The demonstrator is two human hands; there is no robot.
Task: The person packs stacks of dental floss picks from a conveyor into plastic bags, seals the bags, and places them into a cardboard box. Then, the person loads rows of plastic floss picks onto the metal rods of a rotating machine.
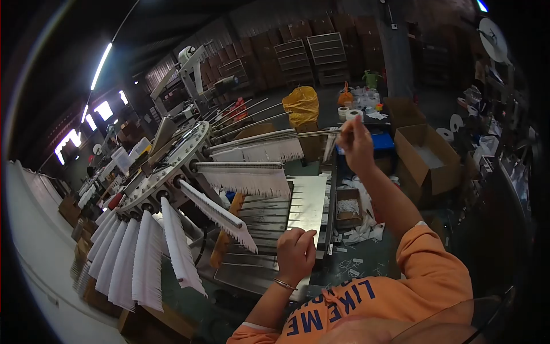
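My right hand (358,146) is raised at the upper right, its fingers closed around the end of a thin metal rod (312,135). This rod runs back toward a round metal wheel (197,137), with a row of white strips (258,150) hanging along it. Lower down, my left hand (296,250) is curled above the edge of a pale metal plate (307,200); whether anything sits in its fingers is hidden. More rows of white strips (148,261) fan out from the wheel on the left and below.
An orange-yellow bar (226,229) with several thin rods lies beside the plate. Open cardboard boxes (427,157) stand at right, near a blue bin (382,141). A yellow bag (301,106) sits behind the wheel. White scraps (355,266) litter the floor.
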